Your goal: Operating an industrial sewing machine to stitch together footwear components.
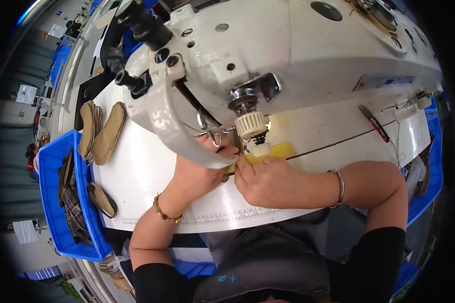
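Both hands are close together on the bed of a white sewing machine, beside its needle area. My left hand has its fingers bent and drawn together, partly covered by the machine's curved white lever. To its right, my right hand is closed, thumb and fingers pressed together by the presser area. A small brown edge shows under the fingers, but what they pinch is mostly hidden. A yellow strip lies on the bed just beyond my right hand.
Brown shoe-shaped pieces are stacked at the left, and another brown piece lies nearer. A blue bin with dark and plaid pieces stands left of the table. Red-handled snips lie at the right, near another blue bin.
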Demonstrator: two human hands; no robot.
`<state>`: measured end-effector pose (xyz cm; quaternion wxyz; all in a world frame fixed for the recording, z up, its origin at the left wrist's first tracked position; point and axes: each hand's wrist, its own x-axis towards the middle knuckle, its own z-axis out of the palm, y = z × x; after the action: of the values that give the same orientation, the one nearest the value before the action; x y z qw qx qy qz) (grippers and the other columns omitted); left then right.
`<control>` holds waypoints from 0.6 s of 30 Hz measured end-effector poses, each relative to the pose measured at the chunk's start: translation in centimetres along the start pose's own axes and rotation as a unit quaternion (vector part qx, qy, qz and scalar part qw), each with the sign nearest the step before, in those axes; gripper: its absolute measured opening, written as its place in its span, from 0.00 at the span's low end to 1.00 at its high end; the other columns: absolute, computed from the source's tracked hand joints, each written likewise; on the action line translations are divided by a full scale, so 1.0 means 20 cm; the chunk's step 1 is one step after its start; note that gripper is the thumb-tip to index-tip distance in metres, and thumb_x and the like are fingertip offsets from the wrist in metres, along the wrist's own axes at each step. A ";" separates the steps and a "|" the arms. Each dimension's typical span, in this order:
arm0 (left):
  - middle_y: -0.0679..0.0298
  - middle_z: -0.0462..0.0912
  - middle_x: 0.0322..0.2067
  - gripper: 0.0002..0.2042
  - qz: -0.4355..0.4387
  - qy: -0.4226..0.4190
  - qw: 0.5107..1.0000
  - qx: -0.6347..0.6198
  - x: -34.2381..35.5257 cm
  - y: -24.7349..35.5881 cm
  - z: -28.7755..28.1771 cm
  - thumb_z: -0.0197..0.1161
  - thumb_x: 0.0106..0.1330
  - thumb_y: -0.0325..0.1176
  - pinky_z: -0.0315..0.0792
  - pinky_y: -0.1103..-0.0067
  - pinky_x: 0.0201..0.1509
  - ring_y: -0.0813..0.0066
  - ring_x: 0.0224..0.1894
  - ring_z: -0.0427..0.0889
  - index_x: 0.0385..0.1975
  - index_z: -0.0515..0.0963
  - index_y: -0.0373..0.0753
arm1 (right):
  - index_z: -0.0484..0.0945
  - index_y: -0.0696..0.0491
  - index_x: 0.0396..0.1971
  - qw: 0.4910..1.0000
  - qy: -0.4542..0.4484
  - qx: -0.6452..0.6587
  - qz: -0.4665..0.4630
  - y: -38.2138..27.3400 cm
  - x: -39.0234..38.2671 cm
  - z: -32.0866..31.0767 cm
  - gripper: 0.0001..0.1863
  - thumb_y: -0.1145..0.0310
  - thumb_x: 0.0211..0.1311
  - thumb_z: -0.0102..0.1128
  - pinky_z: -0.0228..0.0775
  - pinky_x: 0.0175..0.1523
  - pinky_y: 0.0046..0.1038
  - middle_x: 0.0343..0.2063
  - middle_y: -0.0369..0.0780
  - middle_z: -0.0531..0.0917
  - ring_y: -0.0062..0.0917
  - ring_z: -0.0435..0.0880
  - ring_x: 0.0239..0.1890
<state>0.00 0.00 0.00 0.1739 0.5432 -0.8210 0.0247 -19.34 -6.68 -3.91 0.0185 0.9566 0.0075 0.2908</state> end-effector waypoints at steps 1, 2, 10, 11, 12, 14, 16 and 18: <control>0.66 0.79 0.41 0.16 -0.005 0.017 1.000 -0.023 0.00 0.00 0.01 0.71 0.44 0.26 0.74 0.70 0.38 0.65 0.39 0.80 0.36 0.82 0.44 | 0.75 0.58 0.15 1.000 0.001 -0.006 -0.004 0.00 0.00 0.00 0.09 0.68 0.36 0.60 0.60 0.14 0.23 0.18 0.46 0.78 0.20 0.72 0.12; 0.67 0.79 0.40 0.16 -0.010 0.034 0.998 -0.046 0.00 0.00 0.02 0.71 0.43 0.25 0.74 0.70 0.37 0.65 0.38 0.80 0.36 0.82 0.43 | 0.75 0.58 0.15 1.000 0.002 -0.012 -0.008 0.00 0.00 0.00 0.09 0.68 0.36 0.60 0.60 0.14 0.23 0.18 0.46 0.78 0.20 0.72 0.12; 0.67 0.79 0.39 0.16 -0.008 0.033 0.997 -0.071 0.01 -0.02 0.03 0.69 0.44 0.24 0.72 0.69 0.35 0.65 0.37 0.80 0.36 0.82 0.43 | 0.74 0.58 0.14 1.000 0.009 -0.011 -0.006 0.00 0.01 0.01 0.09 0.68 0.37 0.60 0.59 0.14 0.23 0.19 0.47 0.79 0.20 0.71 0.12; 0.68 0.79 0.39 0.15 -0.010 0.017 0.998 -0.064 0.01 -0.02 0.02 0.69 0.44 0.25 0.71 0.69 0.35 0.64 0.37 0.80 0.36 0.82 0.44 | 0.74 0.58 0.14 1.000 0.008 -0.006 -0.002 0.00 0.01 0.01 0.09 0.68 0.38 0.60 0.59 0.14 0.23 0.19 0.46 0.78 0.20 0.71 0.12; 0.68 0.79 0.39 0.15 -0.012 0.018 0.998 -0.064 0.00 -0.02 0.03 0.69 0.44 0.25 0.71 0.69 0.35 0.64 0.37 0.80 0.36 0.82 0.44 | 0.74 0.58 0.14 1.000 0.007 -0.005 -0.004 0.00 0.01 0.00 0.09 0.68 0.38 0.60 0.59 0.14 0.23 0.19 0.46 0.78 0.20 0.71 0.12; 0.67 0.80 0.38 0.15 0.000 0.032 0.998 -0.054 0.00 -0.03 0.03 0.69 0.44 0.25 0.70 0.68 0.38 0.64 0.39 0.79 0.35 0.84 0.44 | 0.74 0.57 0.15 0.999 -0.011 -0.030 0.006 0.00 0.02 -0.01 0.08 0.69 0.38 0.60 0.60 0.14 0.24 0.16 0.43 0.75 0.20 0.73 0.13; 0.66 0.79 0.36 0.12 -0.002 0.055 0.997 -0.054 0.02 -0.04 0.05 0.69 0.45 0.24 0.68 0.68 0.39 0.63 0.37 0.77 0.33 0.84 0.42 | 0.74 0.57 0.16 1.000 -0.009 -0.021 0.013 0.01 0.03 -0.01 0.07 0.69 0.39 0.60 0.61 0.14 0.24 0.15 0.41 0.74 0.21 0.74 0.13; 0.64 0.79 0.34 0.10 -0.003 0.077 0.996 -0.054 0.03 -0.05 0.06 0.69 0.47 0.22 0.66 0.67 0.39 0.61 0.35 0.75 0.31 0.84 0.39 | 0.74 0.57 0.17 1.000 -0.006 -0.011 0.020 0.03 0.03 0.00 0.07 0.70 0.40 0.60 0.62 0.15 0.24 0.14 0.39 0.72 0.22 0.75 0.14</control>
<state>0.38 -1.19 -1.06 0.2659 0.5321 -0.8035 0.0216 -18.76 -7.25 -3.63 0.0232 0.9581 -0.0147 0.2850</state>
